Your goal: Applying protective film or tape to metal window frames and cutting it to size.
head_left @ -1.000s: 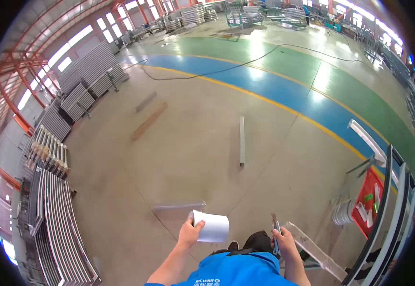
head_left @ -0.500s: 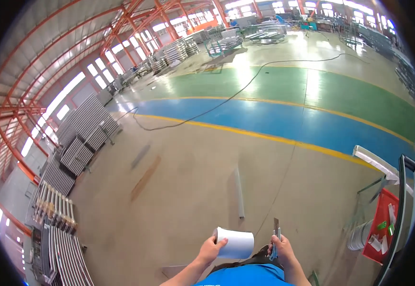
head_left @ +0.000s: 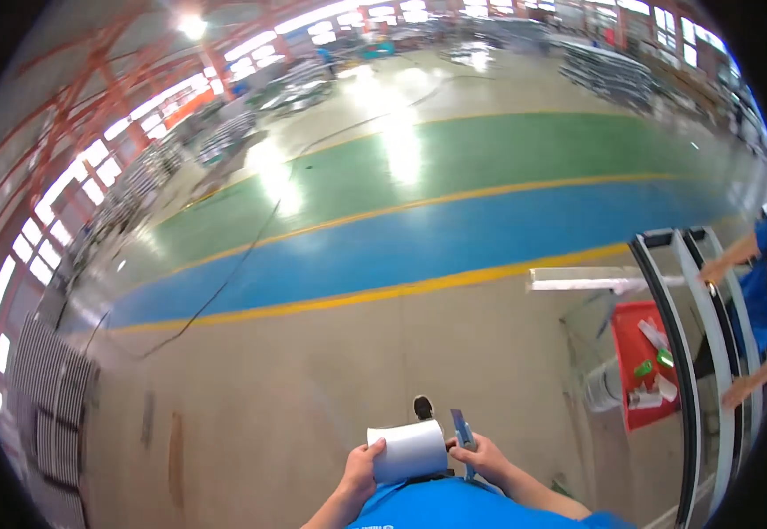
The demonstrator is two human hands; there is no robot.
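In front of my blue shirt, my left hand (head_left: 362, 467) is closed around the left end of a wide roll of whitish-silver film (head_left: 410, 451), thumb on top. The roll lies roughly level. Close by its right end, my right hand (head_left: 487, 459) grips a utility knife (head_left: 464, 434) with a blue-grey handle. Its blade is out and points up, away from me. The gap between knife and roll is small; whether they touch I cannot tell. One dark shoe (head_left: 423, 406) shows just beyond the roll.
At right stand dark and silver frame profiles (head_left: 717, 370), with a co-worker in blue (head_left: 758, 295) reaching to them. A red bin (head_left: 628, 353) holds green and white pieces, beside a pale bucket (head_left: 601, 388) and a white-wrapped profile (head_left: 577, 280). Stacked metal frames (head_left: 48, 397) stand left; a cable (head_left: 216, 295) crosses the floor.
My view has turned to the right, bringing the frame profiles, red bin and co-worker further in. My hands have come closer together, with the knife now nearer the roll.
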